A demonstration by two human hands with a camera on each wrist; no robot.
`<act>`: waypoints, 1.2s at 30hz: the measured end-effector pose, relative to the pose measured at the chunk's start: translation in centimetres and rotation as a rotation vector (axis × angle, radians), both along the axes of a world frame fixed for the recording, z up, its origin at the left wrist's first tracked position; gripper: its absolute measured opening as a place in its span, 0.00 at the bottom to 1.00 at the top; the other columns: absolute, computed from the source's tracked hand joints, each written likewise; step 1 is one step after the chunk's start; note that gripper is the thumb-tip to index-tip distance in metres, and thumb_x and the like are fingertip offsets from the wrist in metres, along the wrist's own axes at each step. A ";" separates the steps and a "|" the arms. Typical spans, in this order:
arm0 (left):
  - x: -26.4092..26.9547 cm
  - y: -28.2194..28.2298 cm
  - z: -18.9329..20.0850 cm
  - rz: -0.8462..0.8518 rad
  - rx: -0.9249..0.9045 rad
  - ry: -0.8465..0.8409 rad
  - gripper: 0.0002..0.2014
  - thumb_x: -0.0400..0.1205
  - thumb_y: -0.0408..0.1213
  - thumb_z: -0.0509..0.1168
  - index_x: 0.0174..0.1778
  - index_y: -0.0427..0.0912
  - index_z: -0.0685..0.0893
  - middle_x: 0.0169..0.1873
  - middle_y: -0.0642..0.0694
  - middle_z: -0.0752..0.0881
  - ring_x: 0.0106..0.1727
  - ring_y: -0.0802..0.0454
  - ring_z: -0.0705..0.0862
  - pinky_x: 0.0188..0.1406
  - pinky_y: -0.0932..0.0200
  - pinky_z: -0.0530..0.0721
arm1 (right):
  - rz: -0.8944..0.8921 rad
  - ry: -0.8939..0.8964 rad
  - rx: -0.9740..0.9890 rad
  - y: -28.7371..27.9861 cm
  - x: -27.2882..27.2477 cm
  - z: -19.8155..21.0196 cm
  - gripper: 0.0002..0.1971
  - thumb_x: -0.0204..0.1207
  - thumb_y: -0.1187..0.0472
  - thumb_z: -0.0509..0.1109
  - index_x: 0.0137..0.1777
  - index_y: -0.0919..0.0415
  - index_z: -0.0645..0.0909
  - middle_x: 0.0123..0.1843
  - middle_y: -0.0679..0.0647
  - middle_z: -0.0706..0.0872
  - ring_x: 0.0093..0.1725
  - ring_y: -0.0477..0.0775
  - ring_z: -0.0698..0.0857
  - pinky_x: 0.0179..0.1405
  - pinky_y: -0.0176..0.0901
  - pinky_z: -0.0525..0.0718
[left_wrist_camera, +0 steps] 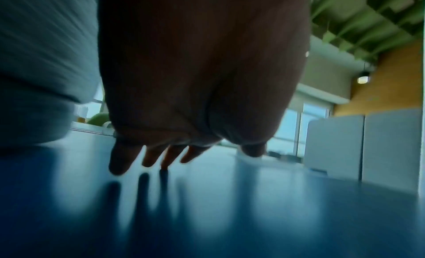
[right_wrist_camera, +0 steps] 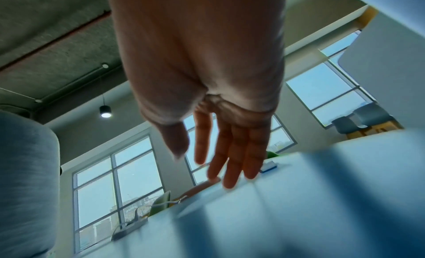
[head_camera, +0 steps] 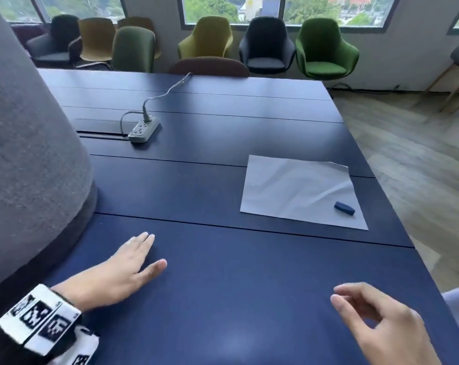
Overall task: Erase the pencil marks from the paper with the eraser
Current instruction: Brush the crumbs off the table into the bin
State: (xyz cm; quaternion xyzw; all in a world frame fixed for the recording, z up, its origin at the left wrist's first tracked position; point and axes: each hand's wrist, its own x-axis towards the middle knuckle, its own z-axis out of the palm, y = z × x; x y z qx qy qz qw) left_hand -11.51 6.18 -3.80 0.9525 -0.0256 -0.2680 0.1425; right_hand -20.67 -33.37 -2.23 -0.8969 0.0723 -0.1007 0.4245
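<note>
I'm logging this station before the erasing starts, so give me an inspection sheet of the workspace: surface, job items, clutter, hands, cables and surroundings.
Surface: dark blue table built of panels with seams between them.
Job's things: white paper, creased, its far right corner curled up; dark blue eraser lying on the paper near its right edge. Pencil marks: too faint to tell.
Clutter: nothing seen.
Hands: left hand flat on the table, fingers straight; right hand above the table with fingers relaxed. Both hold nothing.
Cables: power strip on the far left of the table, with one grey cable plugged in.
Surroundings: armchairs under the windows; grey column at left.
</note>
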 end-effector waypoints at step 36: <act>5.0 -5.8 -2.1 -0.242 0.195 -0.085 0.68 0.52 0.83 0.15 0.82 0.39 0.28 0.80 0.42 0.25 0.80 0.49 0.23 0.80 0.46 0.28 | -0.101 -0.316 0.531 4.1 -5.0 -5.9 0.11 0.71 0.60 0.66 0.30 0.52 0.87 0.25 0.53 0.86 0.28 0.48 0.84 0.34 0.22 0.78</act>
